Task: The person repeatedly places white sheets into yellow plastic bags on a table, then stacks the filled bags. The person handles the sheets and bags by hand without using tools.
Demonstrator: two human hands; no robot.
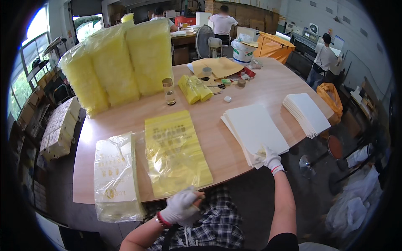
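My right hand, in a white knit glove with bare fingertips, grips the near corner of a stack of white sheets at the table's front edge. My left hand, gloved the same way, hangs over my lap just in front of the table edge, its fingers curled; whatever may be inside them is hidden. Beyond it lies a flat pile of yellow printed plastic bags. Left of that, a clear plastic bag with a pale printed insert overhangs the edge.
Tall bundles of yellow plastic stand at the back left, behind a bottle. Yellow rolls, scissors and a white bucket occupy the far side. Another white stack sits right. Several people work beyond.
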